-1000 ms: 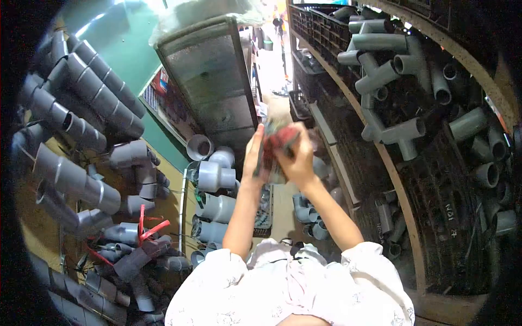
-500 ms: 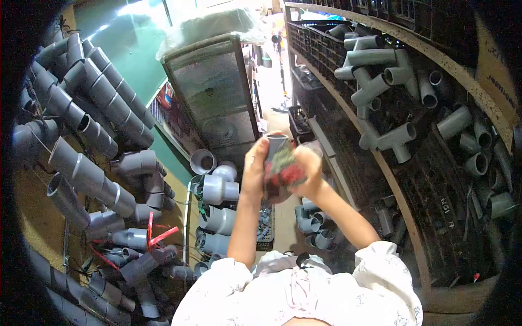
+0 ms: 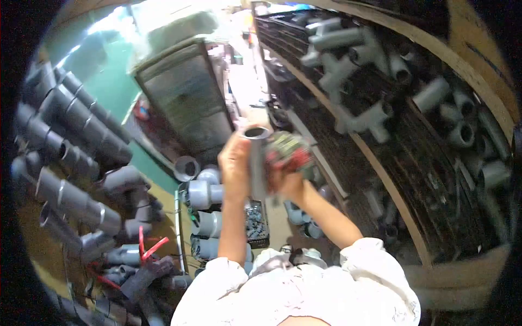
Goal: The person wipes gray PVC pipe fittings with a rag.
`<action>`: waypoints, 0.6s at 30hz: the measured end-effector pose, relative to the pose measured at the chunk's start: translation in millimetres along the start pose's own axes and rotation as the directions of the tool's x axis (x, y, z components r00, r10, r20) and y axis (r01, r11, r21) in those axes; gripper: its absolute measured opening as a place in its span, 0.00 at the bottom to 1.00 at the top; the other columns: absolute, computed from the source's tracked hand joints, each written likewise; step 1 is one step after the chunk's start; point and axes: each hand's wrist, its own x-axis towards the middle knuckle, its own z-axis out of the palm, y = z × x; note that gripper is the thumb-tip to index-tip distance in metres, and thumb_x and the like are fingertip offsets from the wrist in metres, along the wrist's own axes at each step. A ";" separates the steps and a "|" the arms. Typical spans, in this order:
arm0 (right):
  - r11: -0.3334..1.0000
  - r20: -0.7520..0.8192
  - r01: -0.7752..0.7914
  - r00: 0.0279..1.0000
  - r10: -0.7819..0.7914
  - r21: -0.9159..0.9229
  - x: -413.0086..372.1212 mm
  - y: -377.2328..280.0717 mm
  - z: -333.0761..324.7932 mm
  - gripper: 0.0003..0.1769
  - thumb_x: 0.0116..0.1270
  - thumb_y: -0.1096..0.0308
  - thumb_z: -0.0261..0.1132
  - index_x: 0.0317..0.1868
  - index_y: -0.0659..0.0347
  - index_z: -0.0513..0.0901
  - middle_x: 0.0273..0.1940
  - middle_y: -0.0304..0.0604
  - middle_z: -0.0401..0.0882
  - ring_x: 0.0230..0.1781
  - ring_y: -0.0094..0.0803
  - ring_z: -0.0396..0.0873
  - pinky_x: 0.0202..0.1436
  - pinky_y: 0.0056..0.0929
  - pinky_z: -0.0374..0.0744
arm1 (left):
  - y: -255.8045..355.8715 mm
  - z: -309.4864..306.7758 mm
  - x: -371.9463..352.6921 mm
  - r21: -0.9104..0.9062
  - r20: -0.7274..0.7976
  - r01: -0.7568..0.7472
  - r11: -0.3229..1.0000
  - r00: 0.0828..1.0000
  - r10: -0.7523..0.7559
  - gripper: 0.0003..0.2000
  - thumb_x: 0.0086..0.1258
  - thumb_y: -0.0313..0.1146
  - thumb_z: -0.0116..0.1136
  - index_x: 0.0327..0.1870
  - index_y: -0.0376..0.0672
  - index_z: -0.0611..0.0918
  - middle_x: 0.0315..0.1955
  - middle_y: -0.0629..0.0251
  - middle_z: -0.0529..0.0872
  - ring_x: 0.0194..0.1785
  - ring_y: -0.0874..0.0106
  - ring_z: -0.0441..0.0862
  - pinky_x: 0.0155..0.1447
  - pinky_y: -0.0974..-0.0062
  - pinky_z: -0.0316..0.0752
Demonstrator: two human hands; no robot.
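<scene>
Shelf edge bounds frame right; a narrow floor strip shows below centre. Grey pipe, mid-frame, sits upright in the left hand's grip; right hand, blurred, appears to clutch red-green cloth beside it.

Red ribbon, green wall, possibly glass-fronted cabinet

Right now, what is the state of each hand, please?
Left hand: closed around a grey tubular plastic fitting.
Right hand: holding a red-and-green patterned cloth.
</scene>
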 end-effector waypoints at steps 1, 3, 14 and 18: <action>0.991 0.038 0.128 0.991 -0.127 -0.030 -16.9 5.1 4.9 0.15 0.44 0.63 0.64 0.33 0.58 0.73 0.29 0.43 0.71 0.31 0.38 0.71 0.37 0.34 0.70 | 2.2 -3.2 -0.2 -0.032 -0.011 0.087 0.996 0.996 -0.087 0.24 0.63 0.49 0.44 0.47 0.33 0.73 0.39 0.61 0.78 0.39 0.74 0.75 0.45 0.78 0.70; 0.976 0.074 0.174 0.983 -0.165 -0.130 -48.5 28.9 11.4 0.20 0.42 0.57 0.65 0.33 0.60 0.71 0.30 0.45 0.70 0.33 0.40 0.69 0.38 0.35 0.68 | 11.2 0.5 0.1 -0.161 0.006 0.218 0.962 0.975 -0.220 0.26 0.62 0.51 0.45 0.48 0.33 0.72 0.36 0.61 0.78 0.35 0.73 0.76 0.39 0.77 0.73; 0.393 0.361 -0.631 0.738 0.571 0.668 -45.7 46.7 0.2 0.21 0.64 0.54 0.50 0.52 0.58 0.70 0.47 0.39 0.73 0.46 0.28 0.72 0.50 0.28 0.70 | -1.9 -5.1 6.2 -0.028 0.076 0.307 0.951 0.950 -0.304 0.27 0.68 0.52 0.35 0.52 0.35 0.71 0.30 0.65 0.79 0.29 0.81 0.73 0.32 0.87 0.68; 0.115 0.596 -0.838 0.469 0.652 0.534 -12.2 28.1 -8.8 0.21 0.64 0.58 0.50 0.55 0.59 0.68 0.49 0.40 0.72 0.46 0.23 0.71 0.51 0.24 0.69 | -38.7 -35.0 11.0 0.116 0.239 0.316 0.942 0.911 -0.335 0.27 0.68 0.52 0.33 0.54 0.36 0.70 0.36 0.60 0.80 0.36 0.79 0.75 0.44 0.84 0.69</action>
